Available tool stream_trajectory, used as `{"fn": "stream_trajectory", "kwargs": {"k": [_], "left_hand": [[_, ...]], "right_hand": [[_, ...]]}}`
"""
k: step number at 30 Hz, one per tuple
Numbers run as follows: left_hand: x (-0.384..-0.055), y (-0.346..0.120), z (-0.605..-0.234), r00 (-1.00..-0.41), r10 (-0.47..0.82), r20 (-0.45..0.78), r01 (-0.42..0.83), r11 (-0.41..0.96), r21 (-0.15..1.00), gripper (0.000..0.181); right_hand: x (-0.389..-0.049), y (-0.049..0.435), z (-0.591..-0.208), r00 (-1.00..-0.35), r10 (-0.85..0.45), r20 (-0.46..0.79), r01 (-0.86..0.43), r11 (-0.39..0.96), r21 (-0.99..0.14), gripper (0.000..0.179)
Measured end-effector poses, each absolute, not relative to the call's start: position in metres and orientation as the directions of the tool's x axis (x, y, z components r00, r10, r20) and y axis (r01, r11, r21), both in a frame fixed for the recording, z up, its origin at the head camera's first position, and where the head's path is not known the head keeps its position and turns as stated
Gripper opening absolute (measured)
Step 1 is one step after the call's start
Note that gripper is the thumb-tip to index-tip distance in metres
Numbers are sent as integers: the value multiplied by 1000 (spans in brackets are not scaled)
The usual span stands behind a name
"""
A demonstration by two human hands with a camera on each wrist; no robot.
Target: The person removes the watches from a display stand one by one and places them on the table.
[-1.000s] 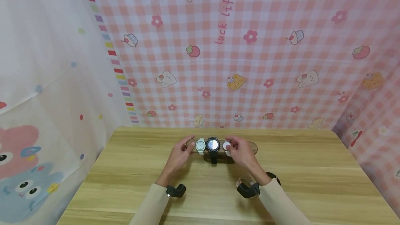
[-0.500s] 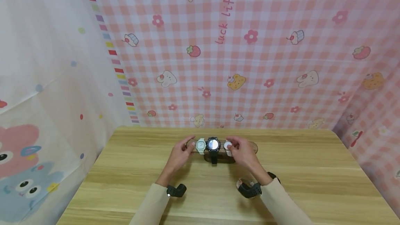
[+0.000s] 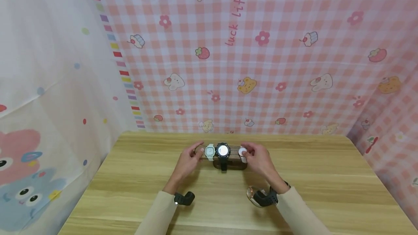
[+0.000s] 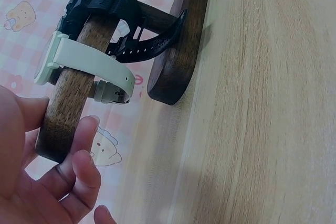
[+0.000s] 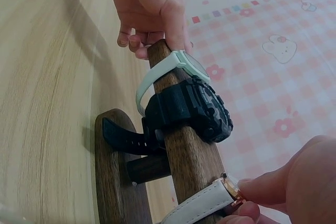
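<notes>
A dark wooden watch stand (image 3: 234,149) stands on the table, its bar carrying three watches. The pale green watch (image 3: 210,151) is by the bar's left end, with the black watch (image 3: 223,151) beside it. My left hand (image 3: 189,160) holds the left end of the wooden bar (image 4: 65,111) between thumb and fingers. Farther right, my right hand (image 3: 258,158) pinches the case of a white-strapped wristwatch (image 5: 207,202) with a rose-gold edge. Its strap lies across the bar; fingers hide part of the case.
Another wristwatch (image 3: 250,195), rose gold with a pale strap, lies near my right wrist, partly behind the black wrist mount (image 3: 266,198). The wooden table (image 3: 326,177) runs back to a pink checked cloth (image 3: 284,64). A white cloth (image 3: 65,82) hangs at the left.
My right hand has slid right along the bar with the white-strapped wristwatch, widening its gap from the black watch. My left hand stays on the bar's end.
</notes>
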State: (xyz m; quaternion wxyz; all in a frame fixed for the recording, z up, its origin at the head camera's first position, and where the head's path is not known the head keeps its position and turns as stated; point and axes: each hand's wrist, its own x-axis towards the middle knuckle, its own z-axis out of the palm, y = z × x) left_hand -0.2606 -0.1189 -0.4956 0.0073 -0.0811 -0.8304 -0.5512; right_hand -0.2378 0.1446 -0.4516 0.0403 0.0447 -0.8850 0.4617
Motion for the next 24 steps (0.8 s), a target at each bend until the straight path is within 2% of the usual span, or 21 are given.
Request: {"fn": "stream_trajectory", "kwargs": {"k": [24], "left_hand": [[-261, -119, -496, -985, 134, 107, 150, 371, 916, 40]], "right_hand": [[-235, 175, -453, -989, -50, 142, -144, 594, -792, 31]]}}
